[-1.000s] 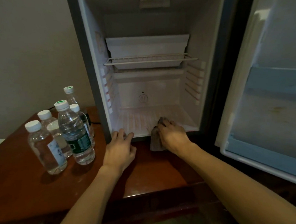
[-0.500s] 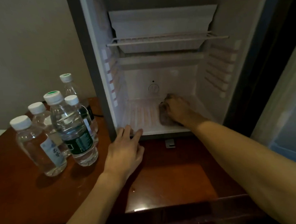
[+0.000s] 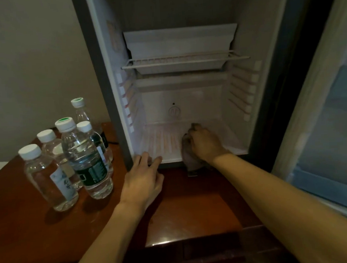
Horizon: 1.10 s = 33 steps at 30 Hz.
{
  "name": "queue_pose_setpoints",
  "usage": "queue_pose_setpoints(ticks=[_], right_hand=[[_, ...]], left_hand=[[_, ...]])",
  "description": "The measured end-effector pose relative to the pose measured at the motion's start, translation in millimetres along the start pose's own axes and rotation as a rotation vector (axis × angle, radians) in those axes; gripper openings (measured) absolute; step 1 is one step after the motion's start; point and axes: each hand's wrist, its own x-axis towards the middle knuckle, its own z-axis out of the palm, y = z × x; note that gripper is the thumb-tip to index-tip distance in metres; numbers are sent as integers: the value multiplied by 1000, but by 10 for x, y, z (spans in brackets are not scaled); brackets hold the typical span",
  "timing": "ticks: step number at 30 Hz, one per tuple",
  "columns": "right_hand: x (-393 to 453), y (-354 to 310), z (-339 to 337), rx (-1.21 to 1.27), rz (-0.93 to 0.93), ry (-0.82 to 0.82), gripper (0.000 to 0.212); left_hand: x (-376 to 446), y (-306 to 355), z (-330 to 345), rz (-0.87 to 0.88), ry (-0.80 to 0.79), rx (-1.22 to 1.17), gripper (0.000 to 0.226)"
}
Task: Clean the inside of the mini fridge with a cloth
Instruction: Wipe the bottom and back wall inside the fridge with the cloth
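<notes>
Nearest the camera: two bare forearms reaching forward over a reddish-brown wooden worktop.

Left hand palm-down on the worktop just in front of the mini fridge; fingers straight and slightly spread, tips touching the lower front lip of the cabinet, gripping nothing.

Left of that hand: a cluster of five clear plastic water bottles standing upright on the worktop, caps white or white with green; tallest bottle with a dark green label at the front, one with a pale label nearest the worktop's left edge.

Right hand inside the lower compartment, at the front of the ribbed fridge floor; fingers curled down over a dull grey-brown cloth, pressing it against the floor. Cloth bunched beneath the palm, its near end hanging over the front lip toward the worktop.

Farther in: white back wall with a small round emblem and a dark dot above it; stepped shelf rails on both side walls.

Higher up: a white wire shelf spanning the cabinet, with a white tray-like box behind and above it.

Far right: open fridge door, inner face pale with bluish panels.

Behind the bottles: plain beige wall.
</notes>
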Motion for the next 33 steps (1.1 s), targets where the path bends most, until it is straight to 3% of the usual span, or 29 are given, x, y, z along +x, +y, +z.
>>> queue_pose_setpoints(ticks=[5,8,12,23,33], right_hand=[[-557,-133,-87,-68,-10,-18,47],[-777,-159,-87,-65,-55,58,32],[-550,-189,-86,-135,28,-26,39],[571,-12,59,-68,66,-18,33],[231,-17,22,-8,13,42,26]], left_hand=[[-25,13,23,-33,18,-28,47],[-28,-2,41,-28,30,-28,46],[-32,-45,47,-18,40,-31,47],[-12,-120,151,34,64,3,48],[3,-18,84,-20,49,-2,45]])
